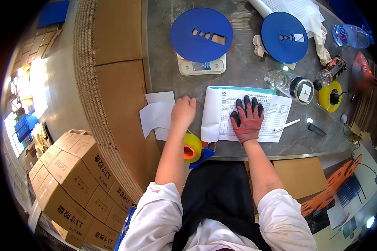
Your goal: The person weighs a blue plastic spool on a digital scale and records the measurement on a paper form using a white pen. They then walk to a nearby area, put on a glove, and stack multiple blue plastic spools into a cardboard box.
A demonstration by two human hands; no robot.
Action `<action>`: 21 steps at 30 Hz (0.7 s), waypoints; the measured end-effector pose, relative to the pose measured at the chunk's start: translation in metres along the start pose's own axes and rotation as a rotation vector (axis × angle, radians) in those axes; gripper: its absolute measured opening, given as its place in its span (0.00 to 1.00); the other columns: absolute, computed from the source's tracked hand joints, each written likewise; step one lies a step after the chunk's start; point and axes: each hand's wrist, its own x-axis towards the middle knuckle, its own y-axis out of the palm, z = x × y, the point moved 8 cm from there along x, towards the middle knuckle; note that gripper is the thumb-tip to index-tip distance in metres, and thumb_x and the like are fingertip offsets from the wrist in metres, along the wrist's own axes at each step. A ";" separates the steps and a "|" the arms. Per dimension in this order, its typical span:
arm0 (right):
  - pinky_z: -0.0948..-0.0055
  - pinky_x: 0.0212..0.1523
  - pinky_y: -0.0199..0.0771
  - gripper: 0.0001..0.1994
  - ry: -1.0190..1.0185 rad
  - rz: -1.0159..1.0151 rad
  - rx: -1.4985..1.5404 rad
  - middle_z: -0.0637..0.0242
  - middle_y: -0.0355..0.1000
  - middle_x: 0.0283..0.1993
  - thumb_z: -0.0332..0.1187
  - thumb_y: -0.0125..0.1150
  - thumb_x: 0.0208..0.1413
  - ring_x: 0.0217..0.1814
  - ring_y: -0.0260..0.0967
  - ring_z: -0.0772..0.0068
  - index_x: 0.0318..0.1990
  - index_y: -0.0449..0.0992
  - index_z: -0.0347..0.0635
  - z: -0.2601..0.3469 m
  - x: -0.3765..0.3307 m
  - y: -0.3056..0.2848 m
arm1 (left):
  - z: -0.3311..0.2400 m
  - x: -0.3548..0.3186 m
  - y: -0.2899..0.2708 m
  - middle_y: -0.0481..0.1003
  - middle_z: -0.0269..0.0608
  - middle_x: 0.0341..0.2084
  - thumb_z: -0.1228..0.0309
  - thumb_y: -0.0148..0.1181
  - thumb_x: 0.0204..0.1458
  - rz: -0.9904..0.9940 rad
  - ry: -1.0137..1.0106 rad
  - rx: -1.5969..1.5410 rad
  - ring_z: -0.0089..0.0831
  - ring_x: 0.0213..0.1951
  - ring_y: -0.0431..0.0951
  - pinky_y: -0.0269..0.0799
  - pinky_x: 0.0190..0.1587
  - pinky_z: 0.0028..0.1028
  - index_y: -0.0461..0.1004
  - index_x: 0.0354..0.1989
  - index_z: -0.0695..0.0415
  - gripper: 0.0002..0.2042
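Note:
My right hand (248, 119), in a red glove with black fingertips, lies flat with spread fingers on a form pad (272, 111) printed with a table. A white pen (286, 125) rests on the pad's right side. My bare left hand (183, 112) is closed, fingers curled, between the pad and some loose white paper sheets (157, 115); what it holds, if anything, is hidden. Beside my left forearm stands a tape dispenser (205, 155) with a yellow tape roll (191, 147). Beyond the pad, a blue plastic reel disc (201, 35) sits on a white digital scale (202, 67).
A second blue reel (284, 37) stands at the back right. Near it are a clear jar (290, 85), a water bottle (351, 36), a yellow tape roll (331, 97) and a black cutter (316, 129). Cardboard (119, 92) and stacked cartons (79, 184) flank the table's left.

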 end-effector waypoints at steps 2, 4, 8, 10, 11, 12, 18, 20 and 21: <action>0.40 0.66 0.42 0.25 0.007 0.005 0.007 0.60 0.65 0.61 0.56 0.55 0.50 0.64 0.57 0.45 0.52 0.74 0.56 -0.001 -0.001 0.000 | -0.002 0.025 -0.025 0.74 0.53 0.30 0.58 0.57 0.54 -0.146 -0.004 -0.266 0.44 0.37 0.76 0.70 0.41 0.37 0.71 0.32 0.64 0.17; 0.40 0.66 0.42 0.24 0.019 -0.001 0.004 0.60 0.66 0.60 0.56 0.55 0.50 0.63 0.57 0.45 0.52 0.74 0.56 -0.005 -0.002 -0.002 | -0.037 0.048 -0.083 0.73 0.50 0.34 0.57 0.59 0.53 -0.409 0.039 -0.367 0.38 0.41 0.75 0.69 0.42 0.35 0.70 0.34 0.64 0.18; 0.41 0.64 0.45 0.23 0.016 -0.008 0.026 0.60 0.66 0.60 0.55 0.56 0.50 0.63 0.58 0.45 0.51 0.75 0.56 -0.003 -0.001 0.000 | -0.056 0.129 -0.123 0.68 0.53 0.47 0.54 0.65 0.47 -0.449 -0.027 -0.631 0.42 0.49 0.70 0.66 0.53 0.35 0.69 0.50 0.68 0.30; 0.40 0.65 0.45 0.23 -0.019 -0.036 0.064 0.60 0.66 0.59 0.55 0.56 0.50 0.62 0.59 0.46 0.51 0.75 0.56 -0.001 -0.002 0.001 | -0.052 0.153 -0.122 0.65 0.55 0.50 0.55 0.67 0.44 -0.361 -0.018 -0.658 0.43 0.50 0.70 0.69 0.51 0.36 0.70 0.47 0.67 0.29; 0.41 0.65 0.45 0.23 -0.030 -0.035 0.071 0.60 0.66 0.59 0.55 0.56 0.51 0.62 0.59 0.46 0.51 0.75 0.56 -0.001 -0.002 0.001 | -0.056 0.158 -0.122 0.65 0.55 0.50 0.57 0.68 0.43 -0.347 0.016 -0.627 0.42 0.49 0.70 0.69 0.50 0.36 0.71 0.46 0.67 0.28; 0.40 0.65 0.45 0.23 -0.035 -0.026 0.108 0.60 0.66 0.60 0.55 0.55 0.51 0.62 0.59 0.46 0.51 0.75 0.56 -0.001 -0.003 -0.001 | -0.053 0.158 -0.127 0.66 0.55 0.48 0.60 0.69 0.42 -0.434 0.043 -0.520 0.40 0.45 0.73 0.71 0.47 0.35 0.71 0.45 0.67 0.26; 0.42 0.66 0.42 0.23 -0.009 0.024 0.170 0.59 0.65 0.61 0.56 0.50 0.54 0.64 0.58 0.45 0.53 0.73 0.59 -0.017 -0.006 0.008 | -0.159 0.090 -0.132 0.72 0.39 0.35 0.75 0.59 0.54 -0.250 0.386 -1.346 0.25 0.35 0.75 0.75 0.38 0.25 0.65 0.41 0.62 0.11; 0.42 0.65 0.44 0.23 -0.013 0.001 0.201 0.59 0.66 0.60 0.56 0.51 0.54 0.63 0.59 0.44 0.53 0.73 0.58 -0.018 -0.003 0.000 | -0.214 0.079 -0.114 0.72 0.39 0.36 0.75 0.60 0.53 -0.054 0.384 -1.421 0.25 0.37 0.74 0.74 0.41 0.25 0.66 0.43 0.61 0.12; 0.42 0.65 0.45 0.22 -0.017 0.002 0.202 0.60 0.66 0.60 0.55 0.52 0.54 0.63 0.59 0.45 0.52 0.74 0.58 -0.016 -0.002 -0.005 | -0.237 0.080 -0.096 0.72 0.38 0.36 0.75 0.60 0.53 0.041 0.367 -1.474 0.25 0.39 0.73 0.71 0.45 0.26 0.66 0.43 0.60 0.12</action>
